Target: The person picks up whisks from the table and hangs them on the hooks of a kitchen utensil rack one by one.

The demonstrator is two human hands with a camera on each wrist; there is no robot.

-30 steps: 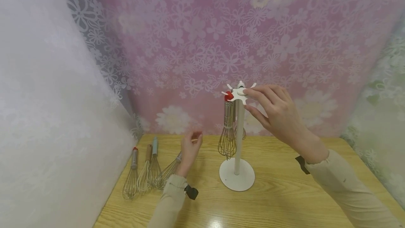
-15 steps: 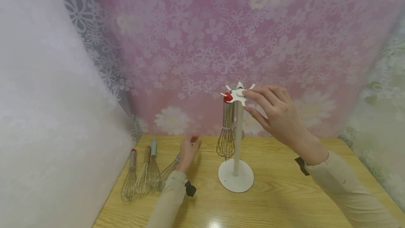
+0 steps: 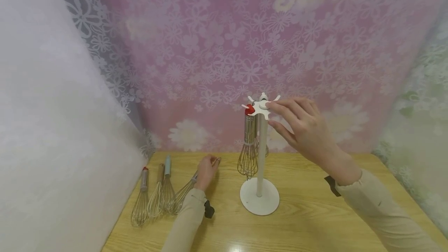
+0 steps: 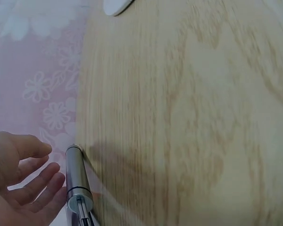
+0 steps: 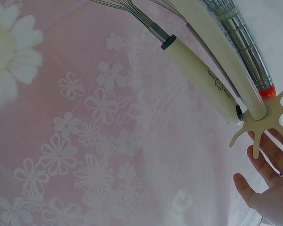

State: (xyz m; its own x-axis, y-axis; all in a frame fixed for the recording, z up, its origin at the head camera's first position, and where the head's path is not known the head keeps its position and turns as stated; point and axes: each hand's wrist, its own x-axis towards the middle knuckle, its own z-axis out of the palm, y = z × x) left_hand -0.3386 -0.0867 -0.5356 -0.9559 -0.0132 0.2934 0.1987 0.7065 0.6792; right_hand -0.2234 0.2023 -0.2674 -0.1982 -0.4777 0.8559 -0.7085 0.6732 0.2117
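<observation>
On the wooden table: 1 white stand, upright on 1 round base, 4 whisks lying to its left. Count from the far left: 1 red-tipped whisk, 1 brown-handled whisk, 1 blue-handled whisk, 1 metal-handled whisk. First three lie close together; the fourth slants toward the back edge, partly under the left hand. Left wrist view: fingers loosely bent, gap between them and the thumb, tips right by that metal handle; can't tell if they touch it. Hanging on the stand: at least 2 more whisks, 1 red-ended steel whisk and 1 cream-handled whisk. Thin metal rod shows between post and cream handle, can't tell if it's a third. Hook plate on top has at least 5 arms. Right hand is up there: one fingertip on the round cap, thumb held apart, lower, near a hook tip; can't tell if the thumb touches. Right wrist view puts the other fingers behind the plate, slightly spread. Also 2 beige sleeves, 2 black wrist straps, 1 pink floral backdrop behind the table.
</observation>
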